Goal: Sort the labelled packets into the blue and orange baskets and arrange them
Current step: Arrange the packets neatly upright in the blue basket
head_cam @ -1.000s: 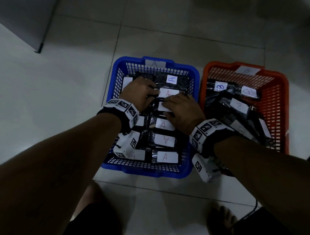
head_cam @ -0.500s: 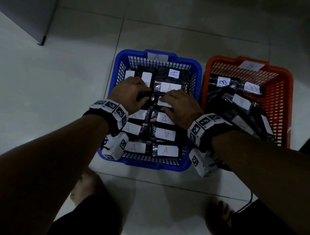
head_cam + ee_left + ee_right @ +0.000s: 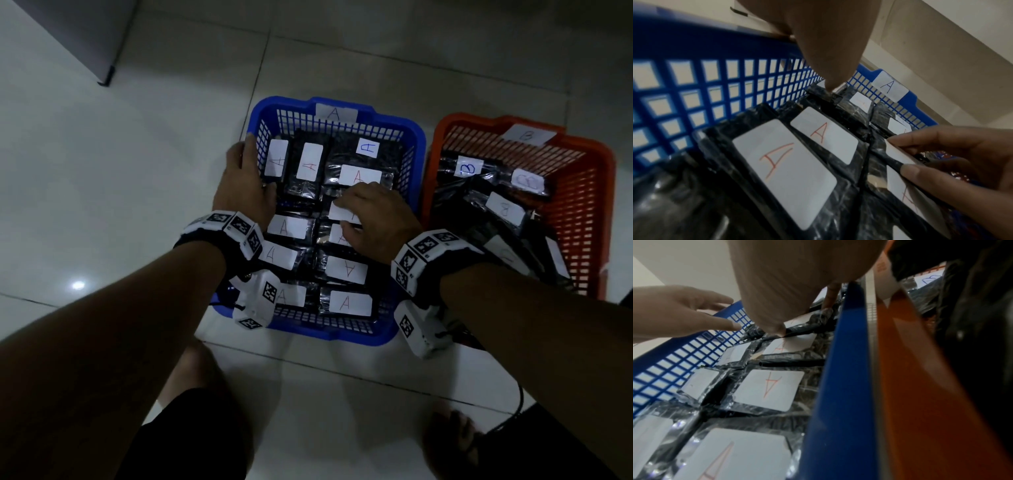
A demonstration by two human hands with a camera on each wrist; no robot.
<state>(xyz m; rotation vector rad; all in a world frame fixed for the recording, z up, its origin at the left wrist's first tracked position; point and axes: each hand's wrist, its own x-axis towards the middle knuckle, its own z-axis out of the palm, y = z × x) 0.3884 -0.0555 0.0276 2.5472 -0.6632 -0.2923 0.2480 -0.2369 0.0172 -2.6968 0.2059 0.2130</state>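
1. Pinched between my right hand's (image 3: 375,219) thumb and fingers is one A packet (image 3: 342,211), at the centre of the frame, inside the blue basket (image 3: 416,144).
2. My left hand (image 3: 245,186) lies with fingers relaxed and straight over the basket's left wall, holding nothing.
3. That packet's long axis runs left-right.
4. Other A packets (image 3: 347,301) fill the blue basket; B packets (image 3: 505,209) lie jumbled in the orange basket (image 3: 603,205).

A basket (image 3: 416,144) left of B basket (image 3: 603,192), packets (image 3: 349,303) inside
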